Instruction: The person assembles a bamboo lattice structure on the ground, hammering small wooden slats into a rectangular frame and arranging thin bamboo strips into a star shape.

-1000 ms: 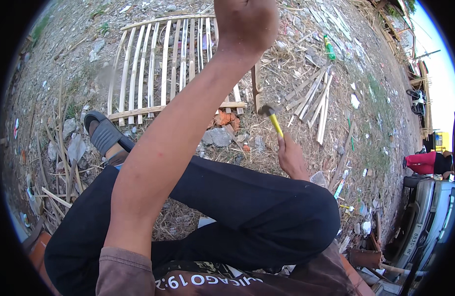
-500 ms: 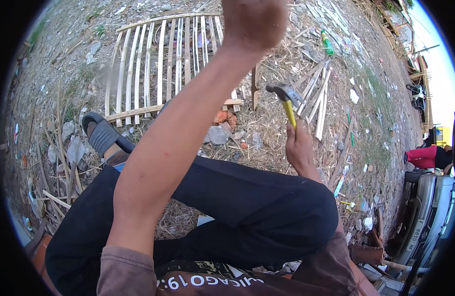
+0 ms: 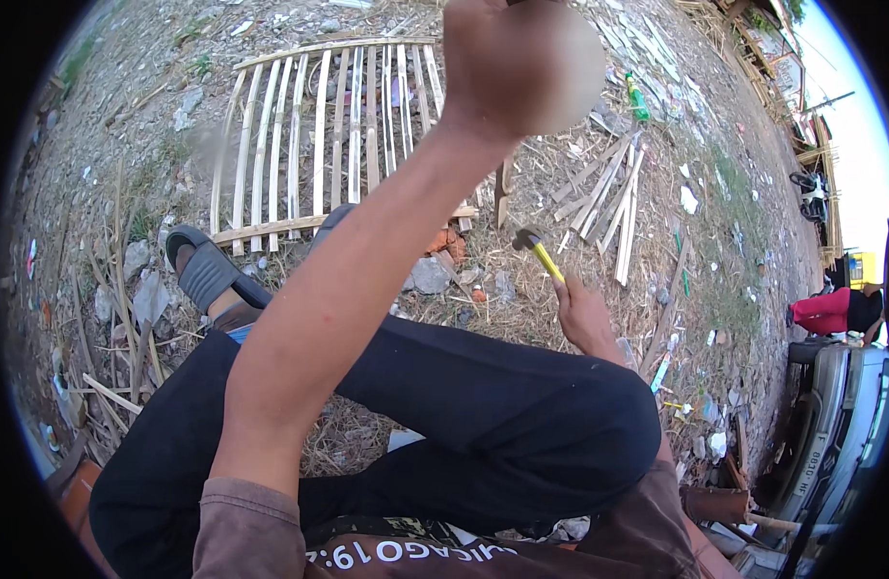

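Observation:
My right hand (image 3: 587, 317) is closed around the yellow handle of a claw hammer (image 3: 541, 255), whose dark metal head points up and left over the straw-strewn ground. My left arm reaches up across the view. At the top edge my left hand (image 3: 507, 72) looks closed, but it is partly blurred and its fingers are mostly hidden. A small dark bit shows above it, too little to name. Behind that arm lies a slatted panel (image 3: 355, 125) of pale bamboo or wood strips on crosspieces. A narrow brown strip (image 3: 503, 193) stands out below my left hand.
Loose pale strips (image 3: 608, 198) lie in a pile beyond the hammer, near a green bottle (image 3: 637, 96). Brick pieces (image 3: 448, 243) and a grey stone (image 3: 428, 276) are by my sandalled foot (image 3: 213, 275). At right are a parked car (image 3: 822, 415) and a person in red trousers (image 3: 819, 311).
The hammer has come down and to the left in my right hand, its head tipping left. My left hand has shifted slightly right. The view has moved a little.

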Available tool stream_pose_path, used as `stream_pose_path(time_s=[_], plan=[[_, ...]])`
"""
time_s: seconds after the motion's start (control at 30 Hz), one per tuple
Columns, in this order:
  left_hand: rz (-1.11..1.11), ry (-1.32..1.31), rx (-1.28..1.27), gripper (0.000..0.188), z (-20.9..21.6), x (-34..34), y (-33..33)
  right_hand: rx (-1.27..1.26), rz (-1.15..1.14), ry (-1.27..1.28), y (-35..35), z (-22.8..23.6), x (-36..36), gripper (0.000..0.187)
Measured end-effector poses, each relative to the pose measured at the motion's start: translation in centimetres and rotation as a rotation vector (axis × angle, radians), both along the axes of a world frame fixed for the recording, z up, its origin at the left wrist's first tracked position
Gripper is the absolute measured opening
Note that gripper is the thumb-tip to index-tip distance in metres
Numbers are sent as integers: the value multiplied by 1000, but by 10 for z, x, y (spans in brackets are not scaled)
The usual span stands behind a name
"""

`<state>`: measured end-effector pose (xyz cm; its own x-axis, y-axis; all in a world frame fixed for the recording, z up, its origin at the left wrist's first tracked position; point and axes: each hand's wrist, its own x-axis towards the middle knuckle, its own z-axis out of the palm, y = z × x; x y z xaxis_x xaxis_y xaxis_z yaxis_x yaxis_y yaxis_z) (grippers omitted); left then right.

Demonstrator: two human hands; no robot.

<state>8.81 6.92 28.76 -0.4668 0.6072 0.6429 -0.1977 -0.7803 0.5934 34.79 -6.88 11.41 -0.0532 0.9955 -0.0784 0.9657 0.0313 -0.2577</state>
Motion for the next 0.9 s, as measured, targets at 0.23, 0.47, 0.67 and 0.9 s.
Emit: stream_pose_path(time_s=[0.23,0.47,0.67,0.9], plan=[[-97,14,42,50,-10,-6,3,-54,-156,916,10,62,-44,32],[13,24,84,50,-17,-11,4,-167,-115,1307,12,13,-82,24],[-3,14,27,51,-11,-7,6,170,-115,1212,26,-2,-76,26],[0,60,65,52,-9,-12,16,656,293,1240,47,48,-81,27]])
